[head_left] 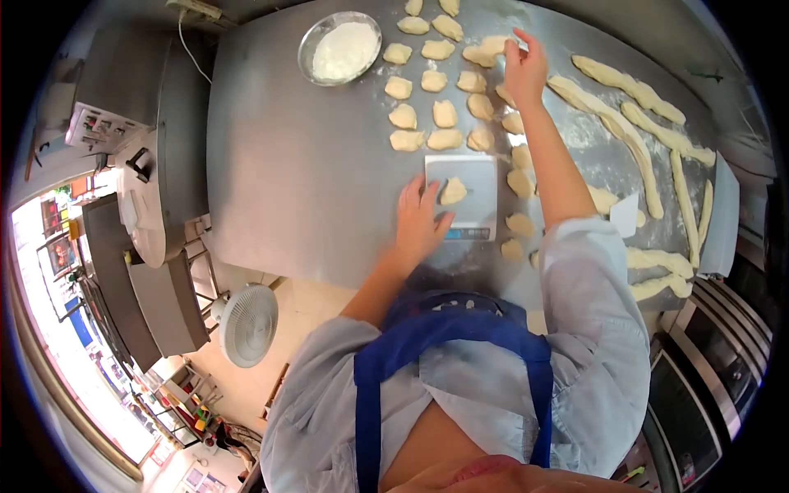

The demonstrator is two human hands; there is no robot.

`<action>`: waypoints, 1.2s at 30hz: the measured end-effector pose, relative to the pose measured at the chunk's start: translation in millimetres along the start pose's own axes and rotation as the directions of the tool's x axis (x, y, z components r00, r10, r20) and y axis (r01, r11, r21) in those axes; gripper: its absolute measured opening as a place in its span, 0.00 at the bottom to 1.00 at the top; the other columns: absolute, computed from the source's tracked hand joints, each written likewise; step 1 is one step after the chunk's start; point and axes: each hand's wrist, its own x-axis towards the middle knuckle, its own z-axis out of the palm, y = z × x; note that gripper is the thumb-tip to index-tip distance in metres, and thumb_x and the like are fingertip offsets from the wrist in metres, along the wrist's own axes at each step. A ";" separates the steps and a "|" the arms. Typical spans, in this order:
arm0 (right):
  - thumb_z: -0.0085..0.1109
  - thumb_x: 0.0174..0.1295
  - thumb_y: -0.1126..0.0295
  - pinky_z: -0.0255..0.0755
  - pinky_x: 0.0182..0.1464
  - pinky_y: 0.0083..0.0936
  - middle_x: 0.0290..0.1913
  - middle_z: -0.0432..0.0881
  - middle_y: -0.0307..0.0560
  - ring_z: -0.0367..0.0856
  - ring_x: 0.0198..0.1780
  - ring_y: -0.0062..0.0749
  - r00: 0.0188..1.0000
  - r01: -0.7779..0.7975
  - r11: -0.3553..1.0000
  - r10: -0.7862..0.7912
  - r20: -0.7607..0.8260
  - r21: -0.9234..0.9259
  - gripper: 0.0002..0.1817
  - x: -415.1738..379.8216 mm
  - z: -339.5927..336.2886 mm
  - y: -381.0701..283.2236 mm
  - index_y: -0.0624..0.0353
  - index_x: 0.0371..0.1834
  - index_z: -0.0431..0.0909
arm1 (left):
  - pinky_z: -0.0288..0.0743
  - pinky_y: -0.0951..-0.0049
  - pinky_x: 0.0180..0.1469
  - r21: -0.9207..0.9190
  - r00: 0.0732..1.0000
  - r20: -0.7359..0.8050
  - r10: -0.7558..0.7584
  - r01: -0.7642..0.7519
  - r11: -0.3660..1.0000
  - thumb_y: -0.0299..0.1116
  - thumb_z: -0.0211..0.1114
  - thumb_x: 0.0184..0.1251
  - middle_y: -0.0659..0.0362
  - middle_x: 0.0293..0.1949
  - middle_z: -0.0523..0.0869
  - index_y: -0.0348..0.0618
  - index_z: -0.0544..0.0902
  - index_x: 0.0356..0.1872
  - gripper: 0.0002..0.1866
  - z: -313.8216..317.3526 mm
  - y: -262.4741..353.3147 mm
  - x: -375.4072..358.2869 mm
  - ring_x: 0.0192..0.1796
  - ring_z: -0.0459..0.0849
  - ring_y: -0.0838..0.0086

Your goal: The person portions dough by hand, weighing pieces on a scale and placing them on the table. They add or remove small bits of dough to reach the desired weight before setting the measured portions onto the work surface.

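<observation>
My left hand (419, 220) rests flat at the near left corner of a small grey scale (477, 177), fingers spread, touching its edge. One dough piece (453, 191) lies on the scale beside my fingers. My right hand (524, 70) is stretched far across the steel table (304, 172), its fingertips pinching a dough piece (486, 51) among several rows of cut dough pieces (434, 80).
A round metal bowl of flour (339, 47) stands at the far left of the rows. Long dough strips (637, 144) lie at the right, with a white scraper (625, 215) near them. A white fan (246, 324) stands on the floor. A large mixer (136, 156) stands at the left.
</observation>
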 end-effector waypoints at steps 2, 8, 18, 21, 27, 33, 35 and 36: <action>0.60 0.64 0.65 0.78 0.50 0.33 0.57 0.80 0.59 0.84 0.48 0.44 0.999 0.050 0.998 -0.051 -0.003 -0.037 0.18 30.1 27.3 24.0 0.61 0.55 0.79 | 0.59 0.45 0.70 0.013 1.000 -0.011 0.002 -0.001 1.000 0.36 0.71 0.58 0.38 0.68 0.66 0.39 0.72 0.65 0.33 -2.2 -17.6 -16.5 0.69 0.64 0.40; 0.61 0.60 0.63 0.68 0.64 0.51 0.67 0.71 0.69 0.74 0.61 0.62 0.976 0.153 0.854 -0.211 -0.061 -0.498 0.23 11.4 56.2 83.3 0.52 0.60 0.78 | 0.59 0.45 0.69 0.043 0.994 0.041 -0.102 0.100 0.994 0.34 0.71 0.58 0.36 0.68 0.64 0.38 0.71 0.66 0.33 -17.0 -35.0 -59.6 0.68 0.64 0.40; 0.65 0.58 0.66 0.63 0.67 0.50 0.63 0.73 0.58 0.70 0.64 0.57 0.978 -0.066 0.761 -0.078 -0.192 -0.645 0.21 -217.8 -234.9 52.3 0.52 0.57 0.79 | 0.60 0.44 0.68 0.082 0.940 0.136 0.313 -0.326 0.942 0.33 0.71 0.57 0.34 0.68 0.65 0.37 0.71 0.67 0.35 -8.3 12.1 -52.5 0.68 0.65 0.39; 0.65 0.58 0.66 0.66 0.64 0.48 0.58 0.76 0.58 0.73 0.61 0.56 0.902 -0.316 0.667 -0.010 -0.432 -0.675 0.20 -275.4 -329.1 74.6 0.56 0.54 0.79 | 0.62 0.46 0.68 0.072 0.893 0.225 0.390 -0.414 0.907 0.33 0.71 0.56 0.36 0.67 0.67 0.38 0.74 0.65 0.33 -1.8 38.2 -59.6 0.67 0.67 0.41; 0.68 0.56 0.62 0.67 0.62 0.49 0.58 0.77 0.57 0.73 0.59 0.57 0.924 -0.322 0.773 0.131 -0.360 -0.546 0.24 -251.8 -398.0 101.8 0.59 0.55 0.78 | 0.65 0.51 0.68 0.053 0.819 0.429 0.380 -0.443 0.895 0.32 0.71 0.55 0.44 0.64 0.73 0.44 0.78 0.60 0.28 27.8 101.1 -70.5 0.66 0.71 0.47; 0.75 0.47 0.59 0.61 0.70 0.48 0.67 0.70 0.59 0.67 0.68 0.58 0.973 0.213 0.504 -0.030 0.229 -0.837 0.41 -186.6 -354.1 85.6 0.47 0.68 0.71 | 0.67 0.52 0.66 0.074 0.820 0.464 0.336 -0.414 0.907 0.32 0.71 0.55 0.46 0.62 0.75 0.45 0.79 0.57 0.26 56.4 150.2 -82.8 0.64 0.74 0.48; 0.69 0.53 0.63 0.69 0.65 0.47 0.66 0.73 0.58 0.72 0.66 0.56 0.978 0.179 0.477 0.009 0.208 -0.860 0.34 -168.1 -356.8 111.7 0.45 0.67 0.71 | 0.68 0.52 0.65 0.113 0.829 0.470 0.302 -0.395 0.912 0.32 0.71 0.55 0.46 0.61 0.76 0.46 0.80 0.57 0.25 57.7 158.4 -84.3 0.64 0.74 0.49; 0.64 0.57 0.65 0.73 0.60 0.46 0.63 0.76 0.58 0.75 0.64 0.54 0.932 0.135 0.535 0.217 0.291 -0.834 0.30 -154.8 -364.6 116.0 0.45 0.67 0.72 | 0.68 0.52 0.65 0.130 0.845 0.454 0.281 -0.375 0.918 0.32 0.71 0.55 0.47 0.61 0.76 0.46 0.81 0.56 0.24 60.2 158.0 -86.6 0.64 0.74 0.49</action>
